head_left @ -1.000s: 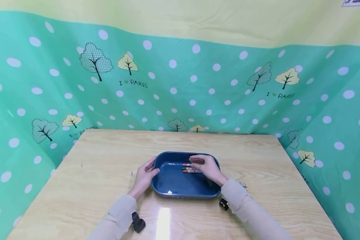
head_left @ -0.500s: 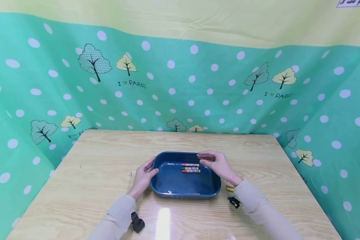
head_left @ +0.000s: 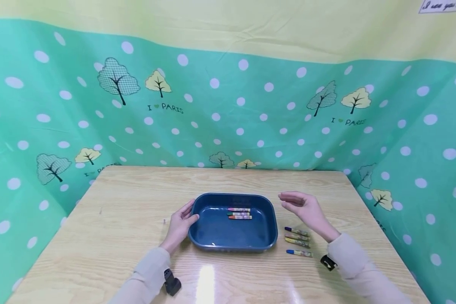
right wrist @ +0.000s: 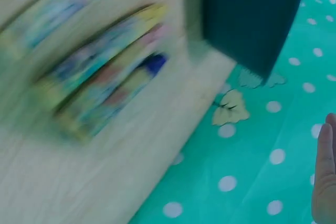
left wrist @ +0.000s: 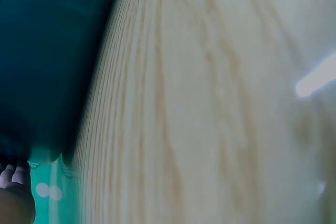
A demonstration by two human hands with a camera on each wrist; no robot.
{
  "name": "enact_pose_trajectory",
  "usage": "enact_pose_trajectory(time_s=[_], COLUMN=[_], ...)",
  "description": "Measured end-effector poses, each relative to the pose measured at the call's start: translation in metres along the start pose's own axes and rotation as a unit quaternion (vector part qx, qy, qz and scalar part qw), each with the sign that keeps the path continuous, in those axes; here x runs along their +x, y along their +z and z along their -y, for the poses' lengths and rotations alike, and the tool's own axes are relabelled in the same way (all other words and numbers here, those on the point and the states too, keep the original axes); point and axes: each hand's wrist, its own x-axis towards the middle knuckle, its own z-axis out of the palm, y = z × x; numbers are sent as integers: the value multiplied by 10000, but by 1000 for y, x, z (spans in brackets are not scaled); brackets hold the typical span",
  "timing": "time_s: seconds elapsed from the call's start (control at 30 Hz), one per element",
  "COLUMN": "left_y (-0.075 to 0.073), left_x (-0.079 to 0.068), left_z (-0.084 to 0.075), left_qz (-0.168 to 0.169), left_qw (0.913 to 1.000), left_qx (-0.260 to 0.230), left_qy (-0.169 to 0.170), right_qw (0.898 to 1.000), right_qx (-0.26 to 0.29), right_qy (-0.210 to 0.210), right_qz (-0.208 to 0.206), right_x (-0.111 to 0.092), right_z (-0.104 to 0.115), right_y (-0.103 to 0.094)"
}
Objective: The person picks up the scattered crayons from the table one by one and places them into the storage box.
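A green and cream cloth point(head_left: 228, 105) rose behind and on both sides of the tray, with pale dots, trees and the words "I PARIS", a small green heart between them, printed several times. The wood-grain tabletop point(head_left: 137, 190) spread beneath and all around the tray. Two light sleeves point(head_left: 148, 270) reached in from the near side, one to each side of the tray. The tray point(head_left: 228, 234) itself was deep blue, with rounded corners.

Of the two hands, well apart, the left hand point(head_left: 180, 223) gripped the tray's left end, thumb at the rim and fingers along the outer wall. The right hand point(head_left: 308, 211) was clear of the tray, beyond its right end, fingers together and nearly straight, thumb set apart below them.

High above the tray and to its right, a label point(head_left: 446, 6) read "I see you", the rest cut off by the edge of view. A black device point(head_left: 172, 283) sat at the left wrist, nearer than the tray.

Inside the tray, towards its far side, a pink crayon point(head_left: 239, 210), a green crayon point(head_left: 238, 214) and an orange crayon point(head_left: 240, 217) lay side by side. Right of the tray, four more crayons point(head_left: 297, 242) lay on the tabletop, dark-tipped, pinkish, yellow and blue; the print on their wrappers was too small or blurred to read.
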Motion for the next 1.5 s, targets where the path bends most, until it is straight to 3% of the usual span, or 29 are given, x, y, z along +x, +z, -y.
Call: enact_pose_trajectory(time_s=[0.43, 0.73, 1.0, 1.23, 1.5], left_y=[-1, 0, 1, 0, 0], left_x=[-3, -1, -1, -3, -1], left_z=[-1, 5, 3, 3, 4], left_qz=[75, 57, 90, 52, -10], left_qw=[9999, 10000, 9999, 10000, 9999], left_qx=[-75, -17, -5, -56, -80], left_qy=[121, 55, 65, 47, 102], right_qw=[9982, 9877, 9861, 9842, 9801], right_qx=[-200, -625, -1005, -1491, -1804], right_qy=[555, 1425, 1320, 953, 826], right_qz=[-117, 135, -79, 30, 109], right_x=[-21, -32, -39, -38, -31], right_z=[-56, -86, -93, -96, -94], right_y=[-16, -13, -10, -6, -6])
